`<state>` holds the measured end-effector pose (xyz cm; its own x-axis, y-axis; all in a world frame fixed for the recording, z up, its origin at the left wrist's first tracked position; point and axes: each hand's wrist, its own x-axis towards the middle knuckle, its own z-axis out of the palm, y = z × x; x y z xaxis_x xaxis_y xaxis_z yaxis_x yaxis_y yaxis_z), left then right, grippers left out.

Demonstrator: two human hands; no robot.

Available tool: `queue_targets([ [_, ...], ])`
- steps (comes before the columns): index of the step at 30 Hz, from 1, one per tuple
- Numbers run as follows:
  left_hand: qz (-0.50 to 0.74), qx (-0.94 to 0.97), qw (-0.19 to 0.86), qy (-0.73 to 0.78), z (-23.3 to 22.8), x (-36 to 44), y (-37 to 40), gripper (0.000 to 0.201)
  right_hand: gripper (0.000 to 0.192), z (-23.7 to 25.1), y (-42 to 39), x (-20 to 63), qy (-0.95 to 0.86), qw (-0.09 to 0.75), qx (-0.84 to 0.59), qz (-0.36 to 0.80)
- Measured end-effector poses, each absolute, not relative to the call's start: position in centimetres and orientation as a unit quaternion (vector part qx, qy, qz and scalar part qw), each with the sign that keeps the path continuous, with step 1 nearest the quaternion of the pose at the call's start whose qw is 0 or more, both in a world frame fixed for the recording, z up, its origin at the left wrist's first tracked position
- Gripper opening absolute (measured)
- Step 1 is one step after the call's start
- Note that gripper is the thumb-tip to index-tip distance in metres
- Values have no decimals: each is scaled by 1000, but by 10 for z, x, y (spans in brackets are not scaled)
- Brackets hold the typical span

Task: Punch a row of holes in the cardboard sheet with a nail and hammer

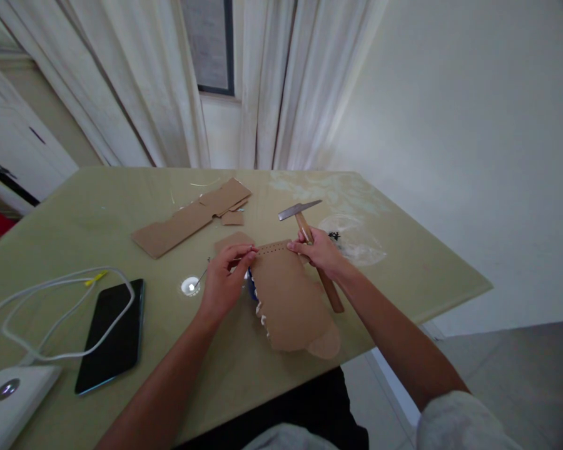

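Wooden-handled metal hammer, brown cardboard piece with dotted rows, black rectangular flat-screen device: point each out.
Hammer (303,224): head view, upper handle, just below its metal end.
Cardboard piece (289,300): head view, middle of its broad face.
Device (109,322): head view, dark screen.

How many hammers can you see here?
1: the hammer is in the right hand, its wooden handle slanting beside the brown piece. I see no others.

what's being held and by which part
The right hand holds the hammer by its wooden handle, near the head, thumb at the top right corner of the dotted cardboard. The left hand is at the top left corner; its grip cannot be told.
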<state>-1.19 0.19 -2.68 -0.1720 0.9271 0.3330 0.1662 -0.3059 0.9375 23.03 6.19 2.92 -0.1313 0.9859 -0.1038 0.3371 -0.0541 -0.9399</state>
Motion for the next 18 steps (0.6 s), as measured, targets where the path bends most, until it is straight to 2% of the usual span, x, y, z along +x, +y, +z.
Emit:
queue_targets([
  [8, 581, 493, 425, 489, -25, -14, 6, 41, 57, 24, 61, 231, -586, 361, -564, 456],
  [18, 577, 495, 420, 496, -25, -12, 9, 42, 42, 16, 58, 235, -626, 352, -548, 429],
])
